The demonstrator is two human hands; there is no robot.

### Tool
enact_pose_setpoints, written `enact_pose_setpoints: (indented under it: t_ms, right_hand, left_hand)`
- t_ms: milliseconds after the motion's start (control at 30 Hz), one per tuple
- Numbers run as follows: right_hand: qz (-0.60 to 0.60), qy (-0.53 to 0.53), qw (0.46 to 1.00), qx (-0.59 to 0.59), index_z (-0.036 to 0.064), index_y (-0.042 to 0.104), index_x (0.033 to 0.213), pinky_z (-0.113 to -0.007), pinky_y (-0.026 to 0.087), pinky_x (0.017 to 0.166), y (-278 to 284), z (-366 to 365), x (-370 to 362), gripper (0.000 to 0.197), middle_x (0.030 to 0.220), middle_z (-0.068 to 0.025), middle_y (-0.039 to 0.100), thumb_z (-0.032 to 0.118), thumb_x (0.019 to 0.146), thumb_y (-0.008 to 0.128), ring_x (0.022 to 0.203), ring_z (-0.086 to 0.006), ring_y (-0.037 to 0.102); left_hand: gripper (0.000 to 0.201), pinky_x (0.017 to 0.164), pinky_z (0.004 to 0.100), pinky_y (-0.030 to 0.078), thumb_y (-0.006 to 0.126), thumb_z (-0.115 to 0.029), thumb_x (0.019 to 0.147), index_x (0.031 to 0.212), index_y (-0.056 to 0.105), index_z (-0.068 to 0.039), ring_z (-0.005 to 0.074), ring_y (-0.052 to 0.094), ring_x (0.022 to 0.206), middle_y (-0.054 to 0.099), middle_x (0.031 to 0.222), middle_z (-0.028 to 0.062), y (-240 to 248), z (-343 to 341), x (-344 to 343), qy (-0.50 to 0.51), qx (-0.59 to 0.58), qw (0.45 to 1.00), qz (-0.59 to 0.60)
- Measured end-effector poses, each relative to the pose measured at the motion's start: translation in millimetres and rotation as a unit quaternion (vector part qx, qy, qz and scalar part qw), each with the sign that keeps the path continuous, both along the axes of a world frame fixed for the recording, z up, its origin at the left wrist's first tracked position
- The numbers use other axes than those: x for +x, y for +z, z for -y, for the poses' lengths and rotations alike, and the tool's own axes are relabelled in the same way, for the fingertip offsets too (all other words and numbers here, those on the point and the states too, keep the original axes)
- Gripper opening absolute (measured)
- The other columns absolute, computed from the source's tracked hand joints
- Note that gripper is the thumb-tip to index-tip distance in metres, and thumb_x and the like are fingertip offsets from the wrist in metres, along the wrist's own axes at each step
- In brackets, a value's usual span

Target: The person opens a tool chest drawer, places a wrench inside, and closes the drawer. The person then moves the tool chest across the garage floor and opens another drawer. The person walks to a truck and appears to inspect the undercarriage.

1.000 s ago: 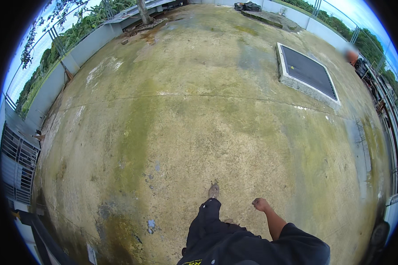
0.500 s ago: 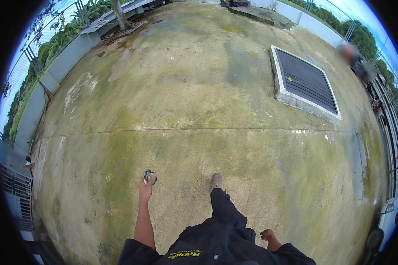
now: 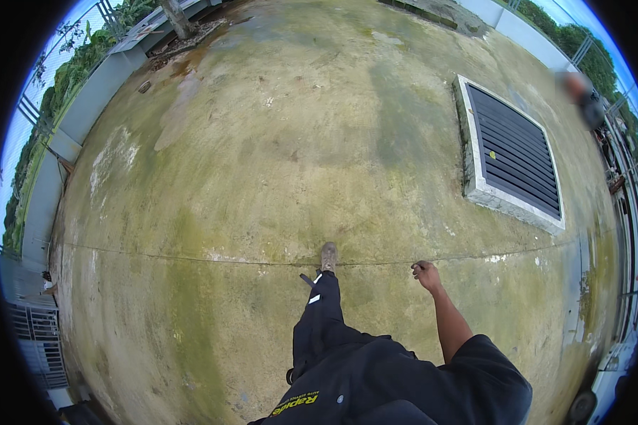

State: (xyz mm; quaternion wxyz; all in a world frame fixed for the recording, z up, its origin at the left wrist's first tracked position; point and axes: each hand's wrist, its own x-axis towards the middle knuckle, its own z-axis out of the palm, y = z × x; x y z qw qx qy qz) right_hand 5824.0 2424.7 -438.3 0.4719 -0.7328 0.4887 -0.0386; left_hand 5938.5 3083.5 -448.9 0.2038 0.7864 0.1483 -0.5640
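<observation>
Concrete floor (image 3: 276, 177) underfoot and stretching ahead, below the right hand (image 3: 427, 275). Apparently mid-stride, one shoe (image 3: 329, 255) forward at the crack (image 3: 156, 256); needed for another stride: level footing. Fingers of that hand loosely half-curled, nothing visible in grasp; left hand out of view, grip impossible to tell. Widest room straight ahead, between low wall (image 3: 105, 92) at left and raised grate (image 3: 517, 156) at right.

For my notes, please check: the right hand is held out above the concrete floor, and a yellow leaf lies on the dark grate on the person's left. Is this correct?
The side is wrong: the head view shows the dark grate, with the yellow leaf on it, on the person's right. The right hand is above the concrete floor.
</observation>
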Motion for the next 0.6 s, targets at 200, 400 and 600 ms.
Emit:
enact_pose_setpoints:
  t_ms: [200, 400, 600]
  right_hand:
    - [-0.110, 0.045, 0.991, 0.064, -0.0050, 0.075, 0.109, -0.036, 0.061, 0.074, 5, 120, 135, 0.031, 0.089, -0.0155, 0.078, 0.022, 0.101, 0.063, 0.078, -0.0228, 0.076]
    - [-0.196, 0.075, 0.958, 0.195, -0.0040, 0.076, 0.111, -0.039, 0.062, 0.066, -49, 218, 161, 0.027, 0.092, -0.0183, 0.077, 0.017, 0.097, 0.067, 0.075, -0.0252, 0.075]
    - [-0.352, 0.113, 0.895, 0.251, 0.0033, 0.077, 0.119, -0.035, 0.063, 0.065, -99, 384, 260, 0.029, 0.102, -0.0101, 0.082, 0.022, 0.101, 0.063, 0.084, -0.0209, 0.079]
  left_hand:
    - [0.037, 0.081, 0.0415, 0.057, 0.058, -0.014, 0.096, 0.127, 0.071, 0.001, 0.0268, 0.074, 0.095, 0.077, 0.113, 0.0128, 19, 205, 242, 0.128, -0.179, 0.975, 0.027]
    - [0.037, 0.078, 0.0377, 0.056, 0.058, -0.008, 0.095, 0.130, 0.072, -0.009, 0.0249, 0.072, 0.085, 0.078, 0.102, 0.0145, 76, 557, 628, -0.040, -0.181, 0.961, 0.205]
    - [0.033, 0.091, 0.0353, 0.054, 0.062, -0.005, 0.097, 0.128, 0.072, -0.008, 0.0218, 0.072, 0.101, 0.078, 0.111, 0.0122, 114, 815, 870, -0.056, -0.301, 0.878, 0.367]
